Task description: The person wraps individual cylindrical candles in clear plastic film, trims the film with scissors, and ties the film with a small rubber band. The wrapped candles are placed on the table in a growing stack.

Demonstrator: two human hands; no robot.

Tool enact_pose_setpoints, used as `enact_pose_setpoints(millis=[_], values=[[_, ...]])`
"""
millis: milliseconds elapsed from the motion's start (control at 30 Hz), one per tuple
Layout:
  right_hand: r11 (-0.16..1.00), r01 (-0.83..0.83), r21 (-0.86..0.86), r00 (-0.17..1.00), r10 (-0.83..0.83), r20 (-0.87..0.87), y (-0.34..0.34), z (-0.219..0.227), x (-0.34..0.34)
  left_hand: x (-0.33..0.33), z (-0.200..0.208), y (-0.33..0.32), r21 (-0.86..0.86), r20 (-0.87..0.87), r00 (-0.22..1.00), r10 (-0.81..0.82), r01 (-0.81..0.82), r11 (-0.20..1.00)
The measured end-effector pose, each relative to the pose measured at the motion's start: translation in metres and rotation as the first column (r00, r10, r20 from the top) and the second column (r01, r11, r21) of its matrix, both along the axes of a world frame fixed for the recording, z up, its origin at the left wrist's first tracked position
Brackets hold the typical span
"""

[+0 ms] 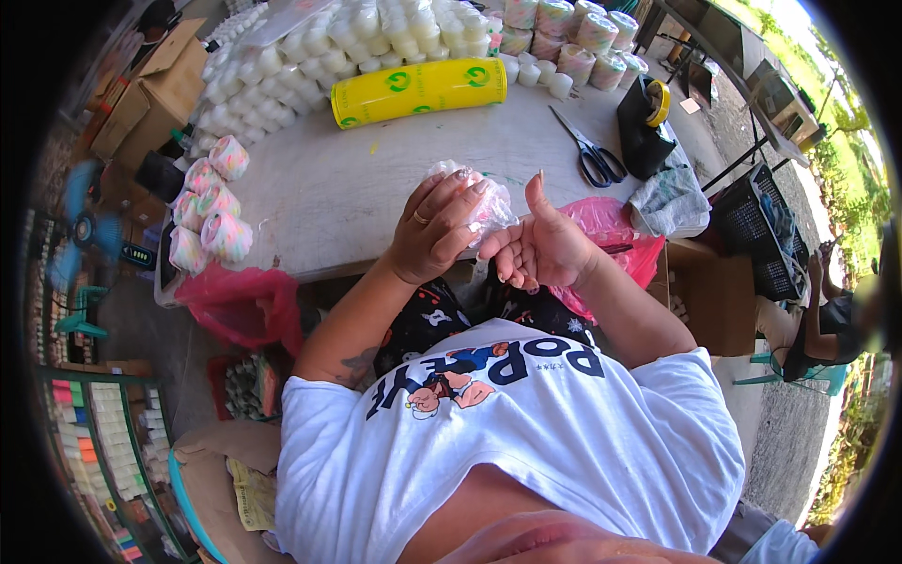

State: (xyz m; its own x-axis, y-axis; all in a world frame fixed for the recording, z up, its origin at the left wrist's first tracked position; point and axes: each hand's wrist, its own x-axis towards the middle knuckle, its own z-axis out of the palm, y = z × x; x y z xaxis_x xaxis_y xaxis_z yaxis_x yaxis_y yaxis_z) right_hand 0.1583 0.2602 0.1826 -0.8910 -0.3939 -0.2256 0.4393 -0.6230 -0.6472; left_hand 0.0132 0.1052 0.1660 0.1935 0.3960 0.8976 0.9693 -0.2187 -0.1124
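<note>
My left hand (440, 224) is closed over a crumpled clear plastic wrap bundle (493, 204) above the table's near edge; what lies inside shows only as whitish and pink. My right hand (545, 246) is just beside it, palm turned up, thumb stretched out and fingers loosely curled. Its fingertips are close to the plastic; whether they touch it I cannot tell. Nothing lies in the right palm. Beyond both hands, a yellow roll of film (418, 93) with green marks lies across the table (319, 174).
Stacked white cylinders (272, 85) line the back. Pastel wrapped rolls (218, 202) stand left, more (595, 35) at back right. Scissors (592, 150), a black tape dispenser (645, 117) and a grey cloth (669, 199) sit right. Pink bags (246, 299) hang at the near edge. Another person (832, 320) sits far right.
</note>
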Motion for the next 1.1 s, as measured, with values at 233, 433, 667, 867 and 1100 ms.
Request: enact_pose_setpoints(millis=[233,433,667,867,1100], values=[[0.946,0.254,-0.203,0.963,-0.266,-0.037,-0.03,0.001,0.007,-0.005,0.004,-0.002,0.028,-0.094,0.996,0.004,-0.001,1.0],[0.904,0.426,-0.006,0.904,-0.427,-0.015,-0.034,0.015,0.009,-0.007,0.012,-0.002,-0.054,-0.044,0.999,0.023,-0.025,0.998],[-0.398,0.851,0.343,0.5,0.814,-0.296,0.012,0.076,0.0,0.001,0.045,-0.005,-0.442,0.294,0.955,0.038,0.1,0.892],[-0.312,0.948,0.068,0.318,0.938,-0.135,0.013,0.096,-0.016,0.004,0.055,-0.003,-0.479,0.692,0.718,0.074,0.38,0.791],[-0.335,0.58,0.742,0.796,0.043,-0.603,0.002,0.086,-0.018,0.014,0.032,0.008,-0.33,0.532,0.841,0.1,0.096,0.939]])
